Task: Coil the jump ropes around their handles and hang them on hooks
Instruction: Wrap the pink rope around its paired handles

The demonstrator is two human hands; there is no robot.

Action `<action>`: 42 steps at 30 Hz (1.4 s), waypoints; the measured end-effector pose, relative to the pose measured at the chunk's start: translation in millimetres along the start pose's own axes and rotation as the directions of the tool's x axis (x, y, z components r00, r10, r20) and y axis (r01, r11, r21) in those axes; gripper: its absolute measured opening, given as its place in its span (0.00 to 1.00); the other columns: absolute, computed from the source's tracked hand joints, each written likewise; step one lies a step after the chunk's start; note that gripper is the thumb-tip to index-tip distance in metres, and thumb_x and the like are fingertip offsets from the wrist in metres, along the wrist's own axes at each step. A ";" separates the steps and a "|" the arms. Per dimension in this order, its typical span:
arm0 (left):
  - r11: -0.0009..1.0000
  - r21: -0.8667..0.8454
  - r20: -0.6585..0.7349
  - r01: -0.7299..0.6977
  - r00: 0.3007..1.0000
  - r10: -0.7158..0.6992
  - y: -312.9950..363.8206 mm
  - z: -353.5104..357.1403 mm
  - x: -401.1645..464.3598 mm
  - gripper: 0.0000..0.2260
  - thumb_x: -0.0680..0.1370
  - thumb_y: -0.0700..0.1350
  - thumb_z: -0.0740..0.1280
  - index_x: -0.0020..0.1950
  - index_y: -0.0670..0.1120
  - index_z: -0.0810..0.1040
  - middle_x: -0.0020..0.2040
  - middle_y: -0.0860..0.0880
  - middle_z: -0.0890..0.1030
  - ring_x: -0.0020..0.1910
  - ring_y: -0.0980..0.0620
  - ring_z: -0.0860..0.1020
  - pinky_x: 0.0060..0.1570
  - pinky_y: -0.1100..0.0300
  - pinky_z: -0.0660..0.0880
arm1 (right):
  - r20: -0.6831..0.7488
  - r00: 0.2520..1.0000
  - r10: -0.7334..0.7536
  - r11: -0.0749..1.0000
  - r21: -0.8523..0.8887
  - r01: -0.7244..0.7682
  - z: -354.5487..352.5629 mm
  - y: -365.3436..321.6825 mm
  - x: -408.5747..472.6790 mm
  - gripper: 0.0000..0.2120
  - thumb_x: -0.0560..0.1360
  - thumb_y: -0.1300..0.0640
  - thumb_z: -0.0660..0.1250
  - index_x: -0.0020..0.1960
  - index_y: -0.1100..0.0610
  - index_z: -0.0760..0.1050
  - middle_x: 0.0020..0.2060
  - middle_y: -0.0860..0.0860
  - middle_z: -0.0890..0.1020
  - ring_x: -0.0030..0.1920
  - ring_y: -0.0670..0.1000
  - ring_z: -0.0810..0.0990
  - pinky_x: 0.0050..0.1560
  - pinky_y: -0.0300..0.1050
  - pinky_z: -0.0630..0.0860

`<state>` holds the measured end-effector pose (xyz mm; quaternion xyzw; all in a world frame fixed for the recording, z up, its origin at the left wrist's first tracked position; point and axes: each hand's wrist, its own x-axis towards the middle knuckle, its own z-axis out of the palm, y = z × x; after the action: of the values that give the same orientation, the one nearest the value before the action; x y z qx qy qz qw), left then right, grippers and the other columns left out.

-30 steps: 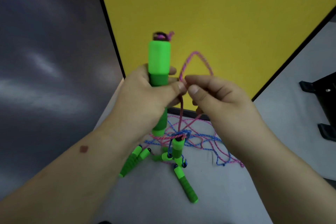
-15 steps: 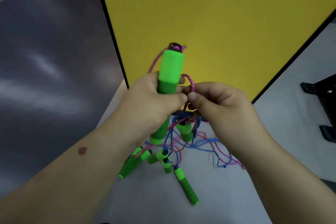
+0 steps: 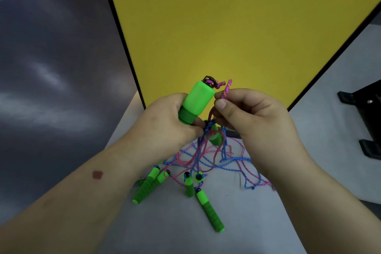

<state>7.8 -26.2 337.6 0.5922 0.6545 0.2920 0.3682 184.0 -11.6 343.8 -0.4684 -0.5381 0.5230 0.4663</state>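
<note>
A: Green plastic jump-rope handle (image 3: 196, 101), cylindrical and tilted with its cap toward the upper right, sits at the centre of the frame. What holds it?

B: The left hand (image 3: 165, 123), fingers and thumb curled round the darker ribbed lower part of that handle. A knotted pink braided cord (image 3: 212, 84) emerges from the black ring at the cap.

A: And the other hand?

B: The right hand (image 3: 253, 117), just right of the handle, pinches a short length of the pink cord between thumb and forefinger; the cord's tip (image 3: 227, 86) stands up above the thumb, close beside the cap.

A: Where do the remaining ropes lie?

B: Below the hands. Blue and pink braided cords (image 3: 208, 154) hang down from between the two hands in a tangle and spread over the grey table (image 3: 237, 222) toward the lower right. A second green handle (image 3: 215, 139) hangs among them just under the hands, partly hidden. Which cord belongs to which handle cannot be told.

A: And on the table itself?

B: Several green handles lie in the lower centre: two lying side by side (image 3: 149, 184) pointing to the lower left, one short upright-looking one (image 3: 189, 185), and one long ribbed one (image 3: 210, 211) pointing to the lower right.

A: Background?

B: A yellow panel (image 3: 237, 27) with a black edge fills the upper centre; a dark object (image 3: 367, 121) sits at the right edge.
</note>
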 end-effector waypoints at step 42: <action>0.895 -0.438 0.131 0.087 0.991 -0.032 -4.2 5.4 1.7 0.20 0.67 0.43 0.74 0.59 0.50 0.82 0.54 0.45 0.87 0.54 0.50 0.84 0.62 0.49 0.78 | 0.010 0.994 0.111 0.861 0.499 -0.101 0.5 -8.3 6.5 0.06 0.82 0.63 0.63 0.48 0.58 0.76 0.41 0.55 0.84 0.41 0.52 0.85 0.44 0.43 0.84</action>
<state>9.9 -25.2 330.9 0.4891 0.5653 0.3857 0.5408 182.5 -5.4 352.1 -0.3661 -0.3539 0.6643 0.5471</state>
